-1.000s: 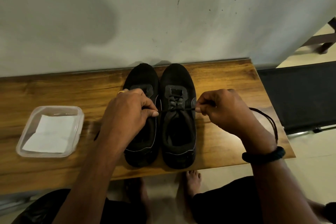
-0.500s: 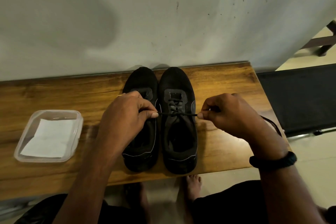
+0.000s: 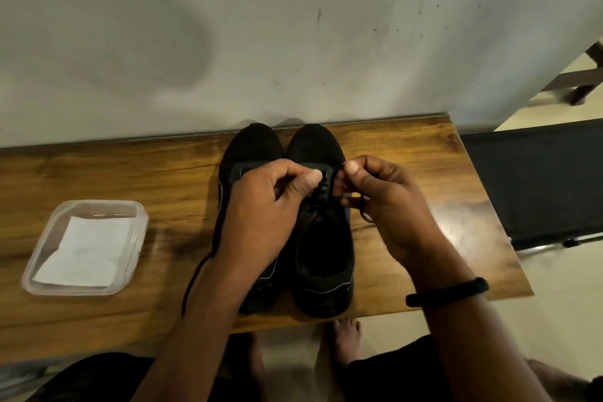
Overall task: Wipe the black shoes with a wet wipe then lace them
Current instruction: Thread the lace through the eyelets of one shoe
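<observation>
Brown wood-grain table (image 3: 98,173) runs along a pale grey wall (image 3: 293,42). The pair of black fabric shoes stands side by side and touching at the middle of the table, toes at the far edge by the wall and heels at the near edge. The left shoe (image 3: 251,147) is mostly covered by the forearm. The right shoe (image 3: 323,254) has its opening in view. Any logo or label on them is too dark to read.

Left hand (image 3: 264,209) hovers over the eyelets, thumb pressed to forefinger, pinching the thin black lace (image 3: 199,274). The pinch point itself is hidden. A loose strand trails down the left shoe's outer side to the near edge. Right hand (image 3: 388,202) is at the right shoe's top eyelets, fingers curled, pinching the lace, with a small loop hanging below the fingers.

Clear rectangular plastic container (image 3: 143,210) sits near the left end, well apart from the shoes, with a flat white wet wipe (image 3: 85,251) inside it. Black wristband (image 3: 447,292) is on the right wrist. The lacing under the hands is blurred.
</observation>
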